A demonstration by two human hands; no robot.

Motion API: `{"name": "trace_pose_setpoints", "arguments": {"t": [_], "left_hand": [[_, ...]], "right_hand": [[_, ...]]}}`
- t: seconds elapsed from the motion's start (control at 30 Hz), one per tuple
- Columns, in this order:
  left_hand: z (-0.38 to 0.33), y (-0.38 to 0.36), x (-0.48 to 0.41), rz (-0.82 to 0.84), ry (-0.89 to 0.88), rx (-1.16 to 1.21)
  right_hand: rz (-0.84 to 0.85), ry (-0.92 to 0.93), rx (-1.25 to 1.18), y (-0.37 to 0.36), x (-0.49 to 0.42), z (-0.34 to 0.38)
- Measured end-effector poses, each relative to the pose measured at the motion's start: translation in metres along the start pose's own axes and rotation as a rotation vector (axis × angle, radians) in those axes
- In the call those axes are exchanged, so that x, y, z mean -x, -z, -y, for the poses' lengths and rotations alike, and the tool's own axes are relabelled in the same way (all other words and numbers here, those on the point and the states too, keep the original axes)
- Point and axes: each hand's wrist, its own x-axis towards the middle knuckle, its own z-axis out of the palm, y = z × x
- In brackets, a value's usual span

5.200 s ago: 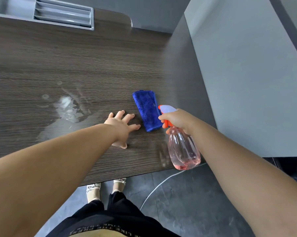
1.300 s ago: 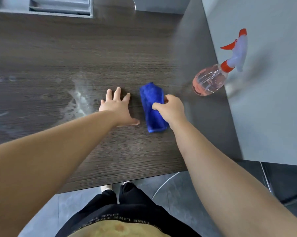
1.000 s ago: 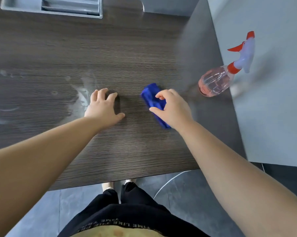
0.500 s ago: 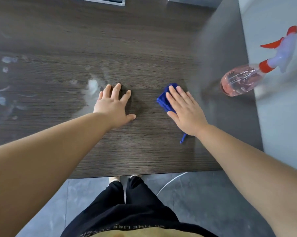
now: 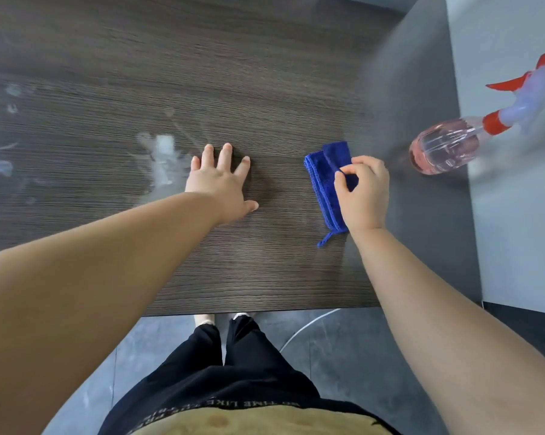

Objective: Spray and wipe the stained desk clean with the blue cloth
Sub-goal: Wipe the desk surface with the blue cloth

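Dark wood-grain desk [image 5: 265, 73] filled most of the view. A pale grey panel [image 5: 509, 215] ran along its right side, and grey floor [image 5: 343, 356] showed below the near edge.

Left hand [image 5: 221, 186] lay palm-down on the desk with fingers straight and spread, grasping nothing.

Right hand [image 5: 363, 193] was curled over the blue cloth [image 5: 323, 171] — thumb and fingertips pinching a raised fold of it.

Spray bottle [image 5: 444, 146] stood on the desk's right side by the panel, apart from both hands. It held pink liquid and had a red collar and trigger.

The cloth was folded and lay on the desk between the left hand and the bottle, with a small loop trailing from its near corner.

White smeared stain [image 5: 163, 161] sat just beside the left hand's outer fingers. Fainter smudges [image 5: 4, 164] lay further left — blurred.

A thin white cable [image 5: 305, 328] curved across the floor.
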Motion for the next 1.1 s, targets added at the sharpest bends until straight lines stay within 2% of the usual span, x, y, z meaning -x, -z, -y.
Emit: {"name": "trace_pose_setpoints", "arguments": {"t": [0.07, 0.13, 0.2, 0.3, 0.43, 0.5, 0.63, 0.67, 0.7, 0.77, 0.83, 0.87, 0.9, 0.93, 1.03, 1.07, 1.1], "left_hand": [[0.0, 0.001, 0.0, 0.012, -0.004, 0.001], [0.0, 0.0, 0.001, 0.008, -0.009, 0.007], [0.001, -0.001, 0.001, 0.007, -0.015, 0.008], [0.001, -0.002, 0.0, 0.011, -0.015, 0.003], [0.0, 0.0, 0.0, 0.018, -0.017, -0.005], [0.0, 0.0, -0.001, 0.021, -0.015, -0.01], [-0.001, 0.001, -0.001, 0.03, -0.008, -0.025], [-0.002, 0.002, -0.001, 0.032, -0.007, -0.026], [-0.002, 0.003, -0.001, 0.031, -0.006, -0.029], [-0.002, 0.004, 0.0, 0.025, -0.001, -0.027], [-0.002, 0.004, -0.001, 0.024, -0.001, -0.018], [-0.002, 0.004, -0.001, 0.026, 0.003, -0.014], [-0.003, 0.004, -0.001, 0.024, 0.007, -0.011], [-0.005, 0.005, -0.001, 0.017, 0.011, -0.004], [-0.015, 0.008, 0.0, -0.056, -0.029, 0.017], [-0.021, 0.008, 0.002, -0.071, -0.062, 0.041], [-0.029, 0.006, 0.004, -0.074, -0.094, 0.061]], "right_hand": [[-0.055, 0.159, -0.01, 0.003, 0.005, 0.004], [0.045, 0.291, 0.043, 0.001, 0.015, 0.003], [0.195, 0.297, 0.122, -0.002, 0.024, 0.0], [0.246, 0.362, 0.253, -0.003, 0.021, 0.001], [0.486, 0.449, 0.475, -0.009, 0.01, -0.006], [0.499, 0.406, 0.509, -0.006, 0.005, -0.016], [0.331, -0.053, 0.511, -0.017, -0.012, -0.009], [0.31, -0.098, 0.506, -0.025, -0.01, 0.004], [0.306, -0.057, 0.49, -0.033, -0.001, 0.018], [0.366, 0.22, 0.436, -0.04, 0.031, 0.042], [0.473, 0.514, 0.43, -0.028, 0.059, 0.034], [0.518, 0.566, 0.431, -0.018, 0.06, 0.02], [0.5, 0.545, 0.437, -0.01, 0.052, 0.001], [0.438, 0.447, 0.453, -0.004, 0.04, -0.016], [0.31, -0.052, 0.5, -0.005, 0.001, -0.026], [0.279, -0.113, 0.503, -0.013, 0.001, -0.014], [0.272, -0.092, 0.498, -0.019, 0.012, 0.0]]}}
